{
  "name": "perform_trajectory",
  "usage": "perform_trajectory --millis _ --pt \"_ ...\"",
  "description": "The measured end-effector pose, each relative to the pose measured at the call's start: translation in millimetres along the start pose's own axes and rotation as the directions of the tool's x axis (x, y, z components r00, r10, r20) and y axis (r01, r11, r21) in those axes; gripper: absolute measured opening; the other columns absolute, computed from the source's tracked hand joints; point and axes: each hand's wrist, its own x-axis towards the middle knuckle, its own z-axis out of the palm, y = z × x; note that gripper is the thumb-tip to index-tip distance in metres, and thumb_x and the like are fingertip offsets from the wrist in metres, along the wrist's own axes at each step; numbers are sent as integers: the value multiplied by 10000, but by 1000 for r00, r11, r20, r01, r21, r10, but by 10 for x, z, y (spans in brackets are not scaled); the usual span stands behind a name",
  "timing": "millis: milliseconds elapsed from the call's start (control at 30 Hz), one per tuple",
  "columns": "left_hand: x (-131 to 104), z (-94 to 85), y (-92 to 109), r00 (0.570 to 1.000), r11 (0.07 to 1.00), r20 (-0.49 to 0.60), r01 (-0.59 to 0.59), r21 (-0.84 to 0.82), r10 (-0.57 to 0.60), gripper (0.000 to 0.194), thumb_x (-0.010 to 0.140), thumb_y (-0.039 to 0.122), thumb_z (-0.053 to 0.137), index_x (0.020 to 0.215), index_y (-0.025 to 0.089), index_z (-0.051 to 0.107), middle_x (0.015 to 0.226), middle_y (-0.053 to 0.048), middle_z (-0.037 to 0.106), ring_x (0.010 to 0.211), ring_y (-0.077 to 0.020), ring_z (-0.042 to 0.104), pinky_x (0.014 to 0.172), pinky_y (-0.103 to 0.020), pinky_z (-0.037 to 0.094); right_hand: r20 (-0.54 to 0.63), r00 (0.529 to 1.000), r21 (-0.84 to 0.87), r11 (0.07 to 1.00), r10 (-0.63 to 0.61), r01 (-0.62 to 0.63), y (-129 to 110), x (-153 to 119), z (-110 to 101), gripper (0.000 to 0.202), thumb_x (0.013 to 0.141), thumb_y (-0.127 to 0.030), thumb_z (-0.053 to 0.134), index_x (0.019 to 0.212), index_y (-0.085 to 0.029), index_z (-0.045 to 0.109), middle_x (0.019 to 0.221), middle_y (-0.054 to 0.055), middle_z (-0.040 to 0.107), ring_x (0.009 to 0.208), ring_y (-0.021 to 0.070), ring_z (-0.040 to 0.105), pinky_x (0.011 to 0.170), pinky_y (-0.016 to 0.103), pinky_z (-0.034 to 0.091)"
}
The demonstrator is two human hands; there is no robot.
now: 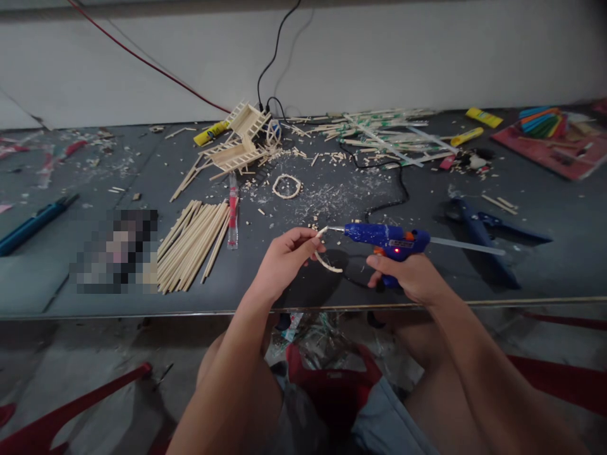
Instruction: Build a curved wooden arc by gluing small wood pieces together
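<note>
Between the thumb and fingers of my left hand (290, 256) is a curved strip of small wooden pieces (331, 266). My right hand (411, 275) is wrapped round the handle of a blue glue gun (379, 237), whose red light is lit. The gun's metal nozzle points left and is at the upper end of the strip; whether they touch is too small to tell. A clear glue stick (467, 245) sticks out of its back. Farther back, a closed wooden ring (287, 186) lies flat on the dark table (265, 297).
Wooden sticks (192, 246) lie left of my left hand. Behind stand a small wooden cart-like model (237, 151), yellow tubes (484, 117) and wrapped sticks (379, 136). Blue pliers-like cutters (488, 234) lie right. A black cord (403, 183) crosses the table among wood scraps.
</note>
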Motion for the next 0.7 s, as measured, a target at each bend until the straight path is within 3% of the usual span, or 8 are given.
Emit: perform_trajectory --millis 333,500,700 --pt "-3 -41 36 999 1000 -36 -13 -15 12 182 817 321 630 904 162 638 797 -19 692 649 -96 544 591 -213 418 11 1000 -50 998 -24 25 -21 5 -31 342 609 -475 786 707 -187 631 535 -8 630 520 163 627 593 293 485" --pt "14 -172 9 993 999 -112 -37 -38 33 165 810 308 644 896 168 645 789 -18 684 635 -90 527 582 -208 414 92 985 41 989 -145 142 31 60 -64 284 668 -418 773 773 -186 648 569 -36 585 451 95 520 519 269 446" --pt "6 -251 -7 990 999 -136 -31 -39 25 175 804 321 655 890 169 653 789 -17 679 633 -89 521 583 -210 411 51 996 239 969 -77 62 -60 159 -184 284 663 -373 789 837 -180 675 826 45 688 613 120 585 414 205 437"
